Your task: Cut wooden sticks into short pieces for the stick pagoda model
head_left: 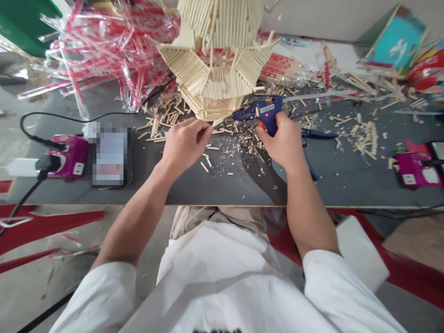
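Observation:
My right hand [284,141] is wrapped round the handle of a blue glue gun [262,111], its nozzle pointing left. My left hand [185,141] pinches a short wooden stick [217,122] whose tip meets the nozzle. Just beyond both hands stands a tiered model built of pale wooden sticks [215,55] on the dark grey table [222,185]. Cut stick pieces and shavings [166,118] lie scattered around the model's base and under my hands.
A purple power strip [67,155] with a black plug and cable lies at the left beside a phone [111,155]. Another purple strip [418,169] sits at the right. Red-and-clear chopstick wrappers [104,51] pile at the back left. Blue-handled pliers [319,135] lie beside my right hand.

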`<move>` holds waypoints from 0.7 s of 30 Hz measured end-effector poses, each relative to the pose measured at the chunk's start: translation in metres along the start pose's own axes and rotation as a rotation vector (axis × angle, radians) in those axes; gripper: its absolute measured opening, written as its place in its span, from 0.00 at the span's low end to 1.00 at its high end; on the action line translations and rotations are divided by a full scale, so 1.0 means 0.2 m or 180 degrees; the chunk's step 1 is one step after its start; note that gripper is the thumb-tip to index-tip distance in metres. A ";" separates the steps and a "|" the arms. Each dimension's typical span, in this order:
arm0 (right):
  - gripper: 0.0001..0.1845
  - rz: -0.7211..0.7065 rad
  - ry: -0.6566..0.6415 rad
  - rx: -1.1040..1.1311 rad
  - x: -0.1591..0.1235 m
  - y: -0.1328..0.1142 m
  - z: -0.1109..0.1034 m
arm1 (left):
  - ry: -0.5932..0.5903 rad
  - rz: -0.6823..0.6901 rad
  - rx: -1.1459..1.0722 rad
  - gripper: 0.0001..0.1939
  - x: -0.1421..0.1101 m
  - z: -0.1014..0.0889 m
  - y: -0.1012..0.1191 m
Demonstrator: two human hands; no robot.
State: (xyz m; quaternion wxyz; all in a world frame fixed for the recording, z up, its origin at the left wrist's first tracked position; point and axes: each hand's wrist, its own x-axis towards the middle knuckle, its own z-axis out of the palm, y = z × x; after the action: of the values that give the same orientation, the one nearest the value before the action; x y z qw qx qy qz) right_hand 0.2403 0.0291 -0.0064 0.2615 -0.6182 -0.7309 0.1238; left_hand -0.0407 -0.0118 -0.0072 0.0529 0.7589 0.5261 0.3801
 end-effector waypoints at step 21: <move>0.10 -0.1761 -0.1165 0.0873 -0.15 -0.24 0.09 | 0.0045 -0.0041 -0.0328 0.12 0.01 0.01 -0.02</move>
State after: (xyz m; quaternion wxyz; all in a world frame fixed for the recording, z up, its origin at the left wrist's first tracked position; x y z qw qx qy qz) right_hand 0.1925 -0.0081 -0.0043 0.2304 -0.3237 -0.8819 0.2539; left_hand -0.0409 -0.0073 -0.0094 0.0906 0.7490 0.5111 0.4117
